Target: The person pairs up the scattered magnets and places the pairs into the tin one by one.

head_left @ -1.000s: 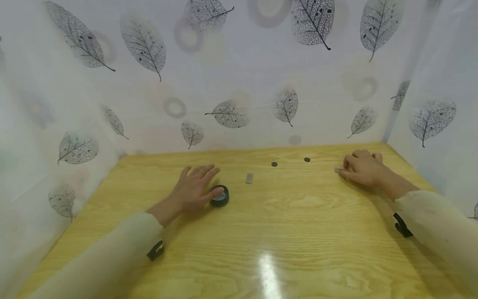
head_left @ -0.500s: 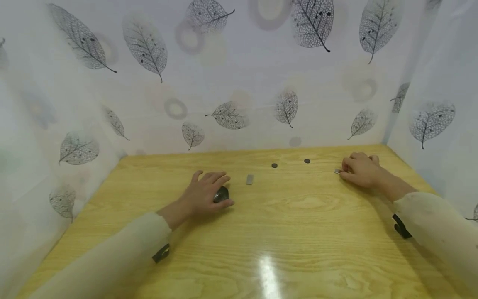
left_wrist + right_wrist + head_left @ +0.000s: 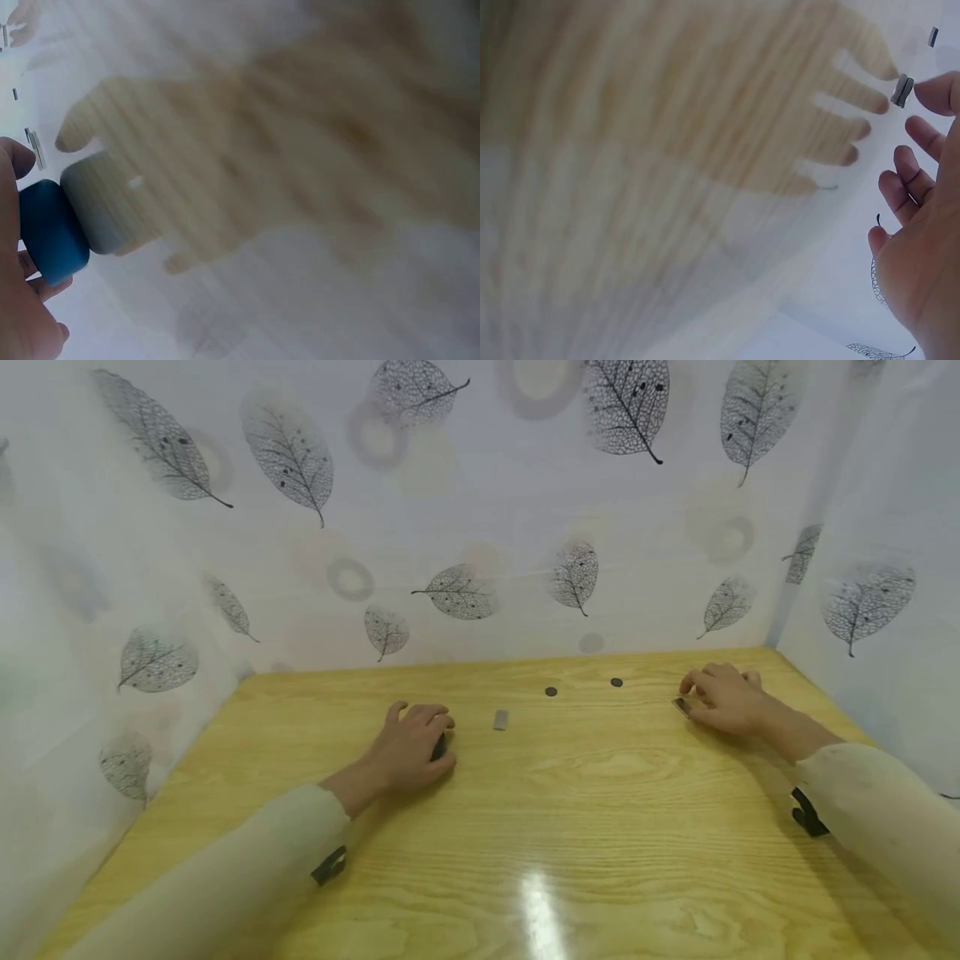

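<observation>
My left hand [image 3: 405, 752] grips a squat round dark-blue thing [image 3: 54, 231], fingers and thumb curled round its sides. In the head view only a dark part of this round thing shows between the fingers. At the right, my right hand [image 3: 723, 700] is beside a small flat silver metal piece [image 3: 682, 706]. The right wrist view shows the metal piece [image 3: 901, 91] with pinched-in sides, near the thumb tip [image 3: 936, 94]; the other fingers are spread apart from it. Whether the thumb touches it I cannot tell.
A small grey rectangular piece [image 3: 501, 720] lies right of the left hand. Two small dark discs [image 3: 551, 692] lie farther back between the hands. The glossy wooden table [image 3: 570, 827] reflects both hands. A leaf-patterned white curtain [image 3: 510, 510] closes off the back and sides.
My left hand has moved right over the round thing and closed its grip round it. The right hand's fingers have shifted slightly, and more of the metal piece shows, turned.
</observation>
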